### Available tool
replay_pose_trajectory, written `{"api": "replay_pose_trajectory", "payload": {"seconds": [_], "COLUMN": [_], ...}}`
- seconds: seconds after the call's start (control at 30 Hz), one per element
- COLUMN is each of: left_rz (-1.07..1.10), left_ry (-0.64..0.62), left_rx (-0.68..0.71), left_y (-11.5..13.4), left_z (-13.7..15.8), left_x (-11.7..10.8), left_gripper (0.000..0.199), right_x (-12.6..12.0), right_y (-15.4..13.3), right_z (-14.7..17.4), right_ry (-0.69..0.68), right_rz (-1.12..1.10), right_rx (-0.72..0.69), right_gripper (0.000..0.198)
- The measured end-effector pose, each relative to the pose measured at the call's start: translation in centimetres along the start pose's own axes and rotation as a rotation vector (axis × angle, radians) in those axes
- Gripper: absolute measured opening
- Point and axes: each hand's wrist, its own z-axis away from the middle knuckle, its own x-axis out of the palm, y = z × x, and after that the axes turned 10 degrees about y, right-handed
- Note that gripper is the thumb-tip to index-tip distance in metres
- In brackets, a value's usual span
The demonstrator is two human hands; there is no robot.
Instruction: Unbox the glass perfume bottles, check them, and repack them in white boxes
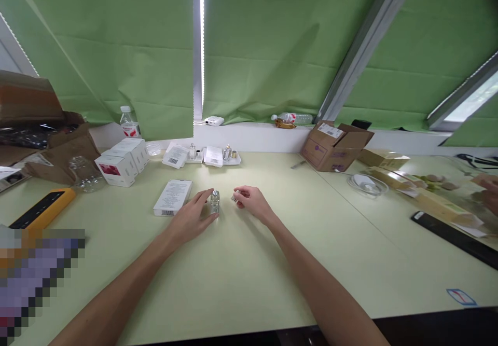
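Note:
A small clear glass perfume bottle (215, 202) with a silver spray top stands upright on the table. My left hand (193, 215) is closed about its left side, with the fingertips near the top and the thumb low at the base. A short way to the right, my right hand (251, 201) pinches a small clear, shiny cap (235, 197) between thumb and fingers, apart from the bottle. Flat on the table just left of the bottle lies a white printed box (173, 197), partly behind my left hand.
Two white trays with perfume bottles and caps (232, 158) sit by the wall. White boxes (121, 164), a clear jar (83, 172) and a yellow power strip (46, 210) are at left. To the right are a cardboard box (330, 147), a coiled cable (365, 184) and another person's hand (488, 186).

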Motion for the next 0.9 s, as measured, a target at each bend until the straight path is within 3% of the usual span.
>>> {"api": "replay_pose_trajectory", "payload": {"seconds": [0.13, 0.6, 0.73, 0.9], "left_rz": [-0.011, -0.025, -0.027, -0.022], "left_ry": [-0.003, -0.021, -0.024, -0.012], "left_rx": [-0.001, -0.004, -0.001, 0.012], "left_y": [0.0, -0.2, -0.2, -0.1], "left_z": [0.0, 0.0, 0.0, 0.0], "left_x": [0.0, 0.0, 0.0, -0.1], "left_gripper": [0.056, 0.056, 0.057, 0.056], "right_x": [-0.5, -1.4, -1.2, -0.3], "right_y": [0.2, -0.3, -0.4, -0.1], "right_z": [-0.4, 0.0, 0.0, -0.1], "right_ry": [-0.053, -0.208, -0.13, 0.132], "right_rz": [-0.23, -0.484, -0.412, 0.023], "right_rx": [0.215, 0.344, 0.242, -0.179], "right_gripper": [0.029, 0.033, 0.035, 0.027]}}
